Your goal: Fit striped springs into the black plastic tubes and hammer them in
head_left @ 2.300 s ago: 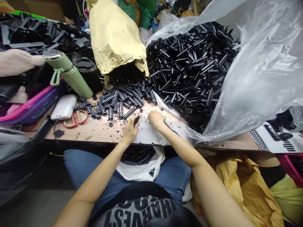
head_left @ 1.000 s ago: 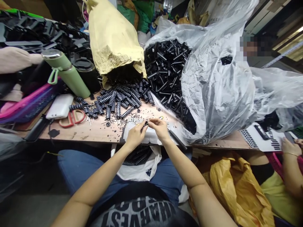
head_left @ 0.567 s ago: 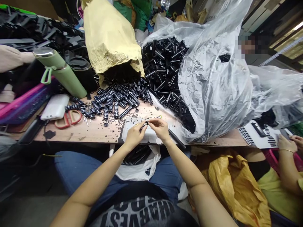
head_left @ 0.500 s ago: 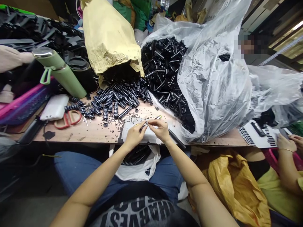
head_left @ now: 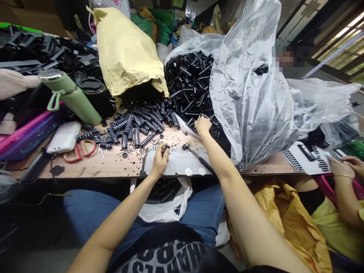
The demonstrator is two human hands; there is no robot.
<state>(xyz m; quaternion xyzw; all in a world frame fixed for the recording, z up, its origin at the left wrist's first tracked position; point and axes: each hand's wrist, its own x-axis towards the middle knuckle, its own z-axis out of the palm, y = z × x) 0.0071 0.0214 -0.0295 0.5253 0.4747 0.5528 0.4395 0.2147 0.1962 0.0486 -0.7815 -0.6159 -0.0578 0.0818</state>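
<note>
Near the workbench's (head_left: 99,163) front edge, the left hand (head_left: 160,162) curls closed round a small dark piece (head_left: 165,148); the right (head_left: 203,126), half-curled at black tubes (head_left: 190,91), grip unclear, could knock the hammer (head_left: 196,154) if its forearm dips.

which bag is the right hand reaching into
The clear plastic bag, heaped with black pieces; the right hand is away from the yellow bag, white bag and orange bag.
</note>
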